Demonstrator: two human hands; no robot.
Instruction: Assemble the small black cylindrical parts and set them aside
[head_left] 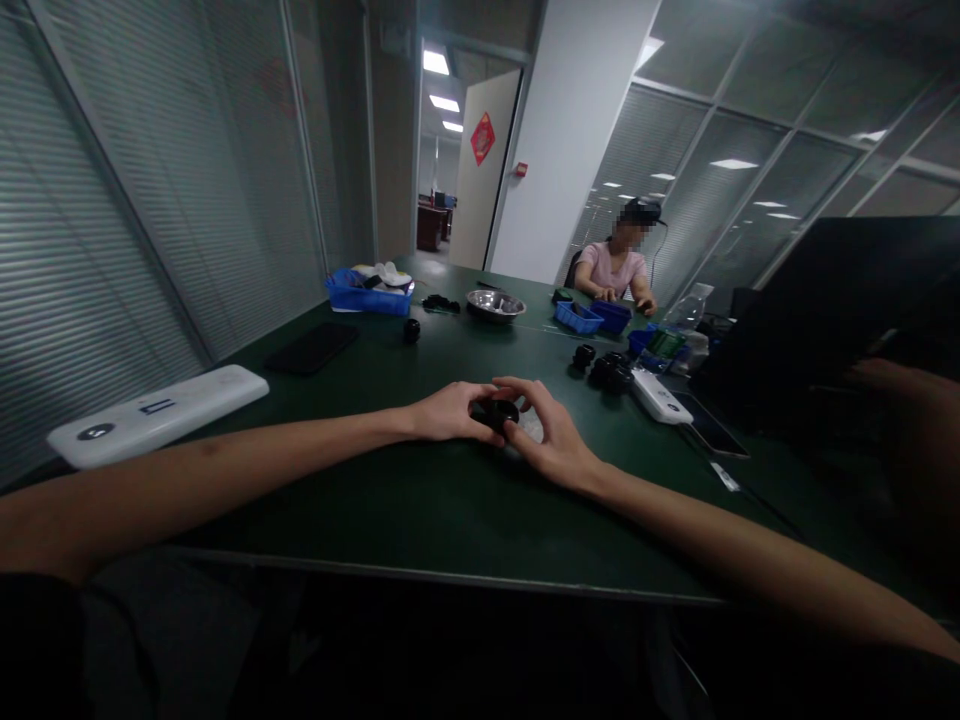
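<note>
Between my two hands is a small black, rounded, cup-like part (501, 412), just above the green table (450, 520). My left hand (454, 412) grips its left side, thumb below and fingers above. The fingers and thumb of my right hand (553, 435) curve round its right side. Something whitish and translucent (532, 425) shows within the curve of my right hand; I cannot make out what it is. The fingers partly cover the black part, so its exact kind is unclear.
A black round piece (411, 330), a metal bowl (496, 306) and a filled blue basket (369, 292) stand farther back. Several black pieces (611, 372) lie right, near a white power bank (661, 396) and phone (709, 425). A co-worker (615, 268) sits across.
</note>
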